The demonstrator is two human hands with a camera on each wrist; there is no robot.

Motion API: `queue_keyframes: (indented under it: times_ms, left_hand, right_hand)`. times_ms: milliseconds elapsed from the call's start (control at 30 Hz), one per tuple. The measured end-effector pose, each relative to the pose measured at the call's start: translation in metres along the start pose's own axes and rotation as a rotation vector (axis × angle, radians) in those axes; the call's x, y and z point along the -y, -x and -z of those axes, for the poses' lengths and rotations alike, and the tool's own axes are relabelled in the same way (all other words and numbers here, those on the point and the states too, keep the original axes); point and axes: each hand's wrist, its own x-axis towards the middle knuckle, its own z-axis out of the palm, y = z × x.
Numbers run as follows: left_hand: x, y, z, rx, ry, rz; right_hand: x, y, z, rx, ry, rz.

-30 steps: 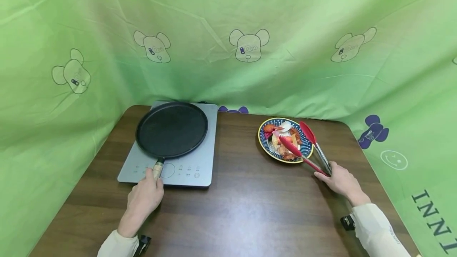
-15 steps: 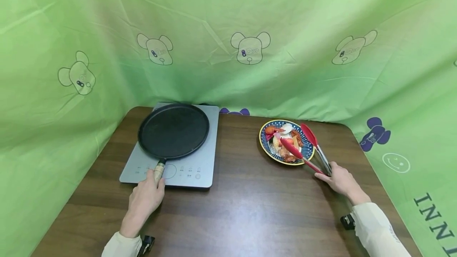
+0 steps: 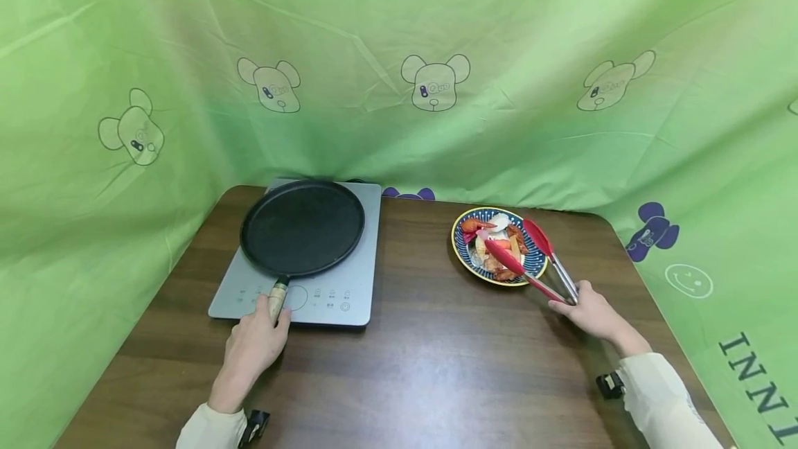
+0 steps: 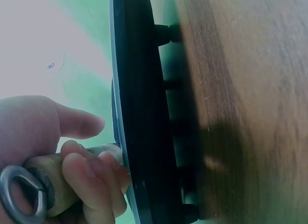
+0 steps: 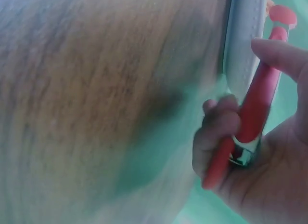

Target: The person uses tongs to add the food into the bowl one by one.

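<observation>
In the head view, my left hand [image 3: 254,344] holds the wooden handle [image 3: 277,298] of a flat black griddle pan [image 3: 303,227]. The left wrist view shows fingers curled round that handle, the thumb [image 4: 82,124] raised off it, and a metal ring [image 4: 10,195] at its end. The pan sits on a grey induction cooktop [image 3: 361,276]. My right hand [image 3: 595,312] grips red-tipped metal tongs [image 3: 508,258], their arms spread apart over a blue patterned plate [image 3: 457,247]. Mixed food lies on the plate, including a red crayfish [image 3: 476,225] and browned pieces [image 3: 506,274] that look like meat.
A brown wooden table [image 3: 424,345] carries everything, its surface stretching between cooktop and plate. Green cloth [image 3: 349,75] printed with bear faces hangs behind and along both sides. Near the cooktop's back edge a dark cord [image 3: 355,180] shows.
My left thumb has shifted slightly out from the pan handle. The tongs have moved a touch to the left over the plate. Pan and plate stay where they were.
</observation>
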Motion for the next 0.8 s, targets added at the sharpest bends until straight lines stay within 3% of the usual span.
queue_keyframes:
  times_ms: [167,400,800]
  left_hand:
    - [0.000,0.000,0.000,-0.005,0.000,-0.006]
    - [-0.001,0.000,0.000,-0.011,0.003,-0.003]
    - [0.001,0.000,0.000,0.005,0.010,-0.006]
  right_hand:
    - [0.007,-0.002,0.005,-0.006,0.060,-0.056]
    - [0.014,-0.006,0.009,-0.028,0.185,0.006]
    - [0.017,-0.007,0.001,-0.080,0.081,0.072]
